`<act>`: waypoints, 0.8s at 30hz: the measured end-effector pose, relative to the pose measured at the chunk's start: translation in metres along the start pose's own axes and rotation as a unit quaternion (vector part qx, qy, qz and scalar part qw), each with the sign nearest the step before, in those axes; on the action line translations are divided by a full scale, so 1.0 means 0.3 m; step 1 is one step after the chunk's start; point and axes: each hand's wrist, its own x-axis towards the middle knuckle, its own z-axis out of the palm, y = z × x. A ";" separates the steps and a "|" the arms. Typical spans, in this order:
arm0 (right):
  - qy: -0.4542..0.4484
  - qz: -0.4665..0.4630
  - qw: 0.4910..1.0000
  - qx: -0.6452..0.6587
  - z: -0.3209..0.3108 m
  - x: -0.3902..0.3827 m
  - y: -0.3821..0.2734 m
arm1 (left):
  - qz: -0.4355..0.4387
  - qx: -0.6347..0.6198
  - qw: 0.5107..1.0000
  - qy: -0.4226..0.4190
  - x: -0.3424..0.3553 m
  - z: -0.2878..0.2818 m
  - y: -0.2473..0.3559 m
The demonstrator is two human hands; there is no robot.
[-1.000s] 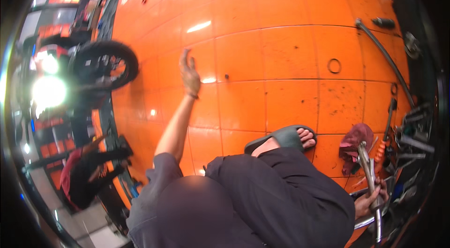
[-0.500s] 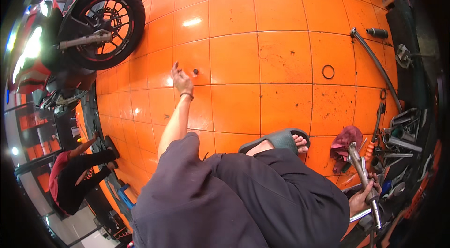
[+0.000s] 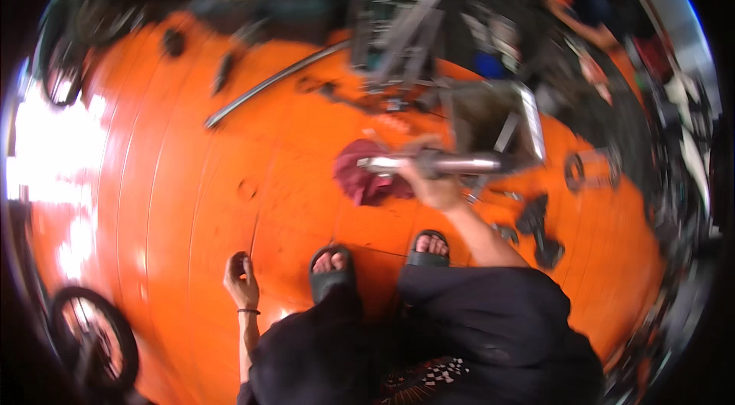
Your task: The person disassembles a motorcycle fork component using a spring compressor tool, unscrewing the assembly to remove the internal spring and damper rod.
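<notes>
My left hand (image 3: 240, 282) is over the tiles to the left of my feet. Its fingers are closed around a small dark round piece (image 3: 242, 262), whose exact kind is blurred. Out in front of me, my right hand (image 3: 432, 184) grips a silver motorcycle fork leg (image 3: 463, 164), held roughly level. The fork leg's left end overlaps a dark red cloth (image 3: 357, 184) in view; I cannot tell if they touch.
A long metal bar (image 3: 276, 83) and a thin black ring (image 3: 247, 189) lie on the orange tiles. Tools and a metal tray (image 3: 534, 125) crowd the area ahead. Dark parts (image 3: 540, 230) rest to the right. A motorcycle wheel (image 3: 96, 340) stands at lower left. Another person's arm (image 3: 586, 28) shows at upper right.
My view has swung right toward the tools. My left hand has picked up the small dark round piece from the tiles. The fork leg has stayed in my right hand, now more level.
</notes>
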 end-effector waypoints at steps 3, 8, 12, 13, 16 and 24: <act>0.019 -0.033 0.998 0.040 0.012 0.032 -0.179 | 0.238 -0.026 0.944 -0.227 0.275 0.337 0.517; 0.062 -0.090 0.994 0.024 -0.003 -0.027 -0.190 | 0.416 0.063 0.795 -0.437 0.416 0.836 1.245; 0.090 -0.072 0.990 0.076 0.015 -0.033 -0.181 | 0.446 0.105 0.714 -0.529 0.335 1.078 1.512; 0.093 -0.064 0.989 0.093 0.012 -0.032 -0.175 | 0.457 0.112 0.699 -0.538 0.328 1.120 1.538; 0.133 -0.104 0.985 0.044 -0.016 -0.005 -0.151 | 0.468 0.121 0.674 -0.559 0.314 1.235 1.547; 0.162 -0.011 0.976 0.143 -0.120 0.063 -0.117 | 0.513 0.191 0.638 -0.542 0.358 1.473 1.499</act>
